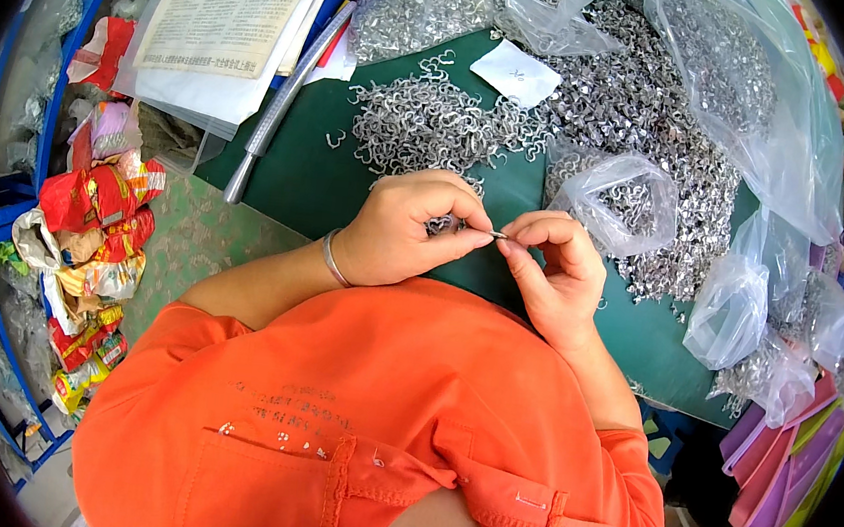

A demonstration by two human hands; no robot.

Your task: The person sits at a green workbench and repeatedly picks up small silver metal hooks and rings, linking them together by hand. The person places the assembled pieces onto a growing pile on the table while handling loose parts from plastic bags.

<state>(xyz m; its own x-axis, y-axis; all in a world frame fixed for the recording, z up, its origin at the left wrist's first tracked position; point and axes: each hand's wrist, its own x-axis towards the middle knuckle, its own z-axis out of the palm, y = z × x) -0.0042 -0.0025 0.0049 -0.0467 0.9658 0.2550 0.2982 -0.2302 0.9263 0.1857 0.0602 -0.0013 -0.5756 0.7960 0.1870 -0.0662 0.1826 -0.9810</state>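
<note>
My left hand point(415, 225), with a silver bangle at the wrist, is closed in a pinch at the near edge of the green table. Against it, my right hand point(557, 270) pinches from the other side. Between the two sets of fingertips sits a small, thin metal piece point(498, 235), gripped by both hands; its exact shape is mostly hidden. Just beyond my left hand spreads a heap of small curved silver metal hooks point(435, 119). A few more hooks show beneath the left fingers. Past my right hand lies a clear plastic bag point(620, 201) of similar hooks.
A larger heap of small shiny metal parts point(646, 112) covers the right of the table point(299, 177). Clear bags point(729, 310) of parts line the right side. A tapered metal rod point(291, 101) lies beside papers point(227, 21). Blue shelving point(68, 62) stands left.
</note>
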